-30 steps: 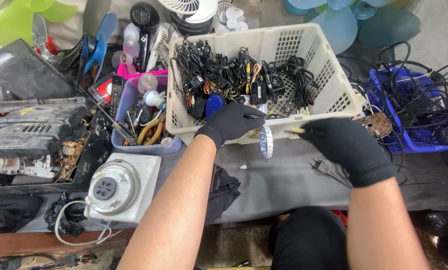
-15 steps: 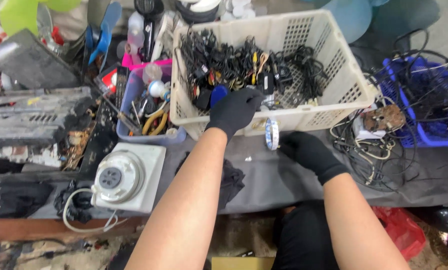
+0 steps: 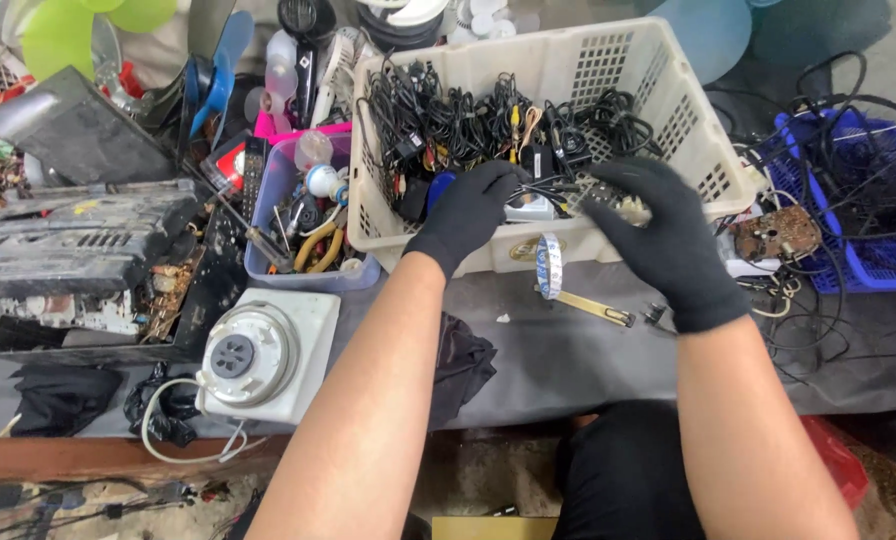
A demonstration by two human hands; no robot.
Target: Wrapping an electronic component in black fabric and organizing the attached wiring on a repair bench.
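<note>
— Head view shows both gloved hands at the front edge of the crate [image 3: 608, 70], in the upper middle of the frame. Why are they there?

— Because the cables [image 3: 468, 120] lie inside it, a black tangled heap. The left hand [image 3: 473, 205] reaches over the front wall, fingers bent down into the heap and onto a small pale part; whether it really grips something I cannot tell, the fingertips are hidden.

— And the right hand?

— The right hand [image 3: 658, 230] is a little to the right, also over the front wall. Its fingers are closed around a small pale part [image 3: 628, 208], I think a plug or board piece, held just above the rim.

— What hangs below the crate?

— A tape roll [image 3: 548, 265], blue and white, standing on edge just in front of the wall, between the two wrists. A brass strip [image 3: 593, 308] lies beside it on the grey table [image 3: 568, 370].

— What is around?

— To the left of the crate, touching it, a purple bin [image 3: 273, 270] holds tools and bulbs. In the lower left lies a white fan motor [image 3: 263, 355] with its cord. At the right edge a blue basket [image 3: 868, 270] keeps more wires, and a brown circuit board [image 3: 778, 232] rests between it and the crate.
</note>
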